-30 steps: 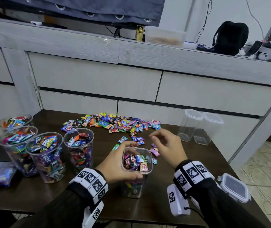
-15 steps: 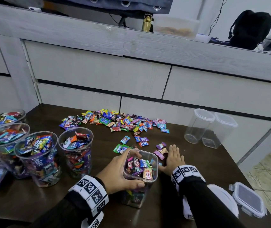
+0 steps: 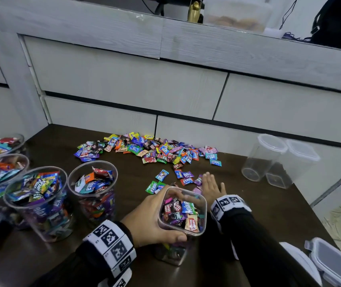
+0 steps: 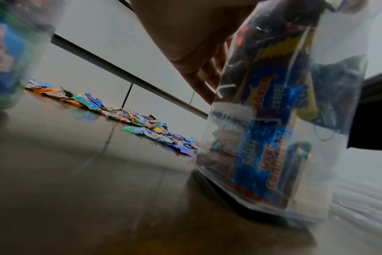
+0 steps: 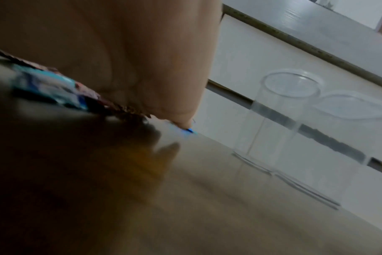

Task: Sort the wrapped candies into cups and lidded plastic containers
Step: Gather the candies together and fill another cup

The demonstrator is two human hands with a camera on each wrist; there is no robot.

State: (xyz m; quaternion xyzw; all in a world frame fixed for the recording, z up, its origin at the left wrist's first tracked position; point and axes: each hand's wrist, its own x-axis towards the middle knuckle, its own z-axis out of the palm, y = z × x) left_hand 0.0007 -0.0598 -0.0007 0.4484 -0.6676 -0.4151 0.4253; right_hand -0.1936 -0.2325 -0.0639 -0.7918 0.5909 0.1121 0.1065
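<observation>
Holding the square container (image 3: 183,212) on the desk (image 3: 269,214) with my left hand (image 3: 151,216) wrapped around it, I press my flat right hand (image 3: 212,186) on loose candies (image 3: 186,177). If I sweep too fast, candies could slide off. A second ago my right hand was up in the air with curled fingers.

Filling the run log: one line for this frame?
left hand grips square container | right hand flat on loose candies | sorting unfinished
</observation>
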